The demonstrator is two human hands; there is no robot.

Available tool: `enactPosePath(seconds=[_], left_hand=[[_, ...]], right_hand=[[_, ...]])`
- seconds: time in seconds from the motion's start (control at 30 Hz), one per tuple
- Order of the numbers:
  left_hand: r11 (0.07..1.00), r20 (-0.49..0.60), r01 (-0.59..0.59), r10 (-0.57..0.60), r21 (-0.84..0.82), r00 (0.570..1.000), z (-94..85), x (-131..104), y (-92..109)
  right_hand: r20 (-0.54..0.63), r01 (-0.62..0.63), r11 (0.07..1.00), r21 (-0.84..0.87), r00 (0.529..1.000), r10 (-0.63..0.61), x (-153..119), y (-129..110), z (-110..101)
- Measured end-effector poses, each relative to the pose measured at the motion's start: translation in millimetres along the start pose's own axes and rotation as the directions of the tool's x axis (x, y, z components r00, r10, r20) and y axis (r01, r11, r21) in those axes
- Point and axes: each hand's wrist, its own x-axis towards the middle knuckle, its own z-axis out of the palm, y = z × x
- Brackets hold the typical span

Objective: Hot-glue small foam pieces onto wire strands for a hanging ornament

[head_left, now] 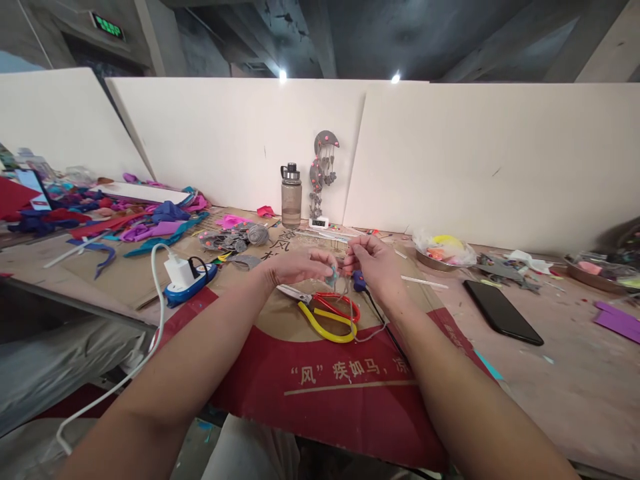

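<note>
My left hand [307, 265] pinches a small teal and grey piece [331, 277] above the cardboard. Just to its right, my right hand [371, 260] has its thumb and fingertips pressed together; what they hold is too small to make out. A thin grey string [373, 335] hangs below the hands and trails over the mat. Under them lie scissors [325, 319] with one red and one yellow handle, blades pointing left. A blue-headed tool [359, 281] with a black cord lies beside my right hand.
A blue power strip [190, 285] with a white charger sits left. A bottle [291, 200] and a grey moon ornament [325, 141] stand at the back. A black phone [503, 312] and a bowl [443, 261] lie right. Colored fabric scraps [150, 230] are piled far left.
</note>
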Motion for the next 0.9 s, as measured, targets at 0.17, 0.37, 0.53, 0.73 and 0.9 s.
enactPosePath(seconds=[0.17, 0.37, 0.53, 0.73, 0.9], left_hand=[[0.989, 0.177, 0.096, -0.115, 0.111, 0.977, 14.2, 5.0, -6.0], [0.986, 0.091, -0.114, 0.126, -0.123, 0.988, 2.8, -10.9, 10.5], [0.782, -0.314, -0.523, 0.430, -0.338, 0.846, -23.3, -40.8, 31.9], [0.656, -0.474, -0.660, 0.479, -0.367, 0.739, -24.0, -50.3, 37.3], [0.708, -0.488, -0.630, 0.447, -0.318, 0.750, -4.0, -42.2, 45.8]], right_hand=[[0.025, 0.037, 0.997, 0.062, 0.999, -0.039, 1.6, 2.4, 0.8], [-0.008, -0.018, 0.998, -0.067, 1.000, 0.017, 7.1, 10.1, -5.8], [0.067, -0.104, 0.923, -0.371, 0.988, 0.138, 9.8, 20.3, -5.4], [0.375, 0.106, 0.831, -0.546, 0.918, 0.130, -4.8, 22.5, 5.8], [0.579, 0.319, 0.577, -0.752, 0.738, 0.347, -22.3, 6.1, 1.0]])
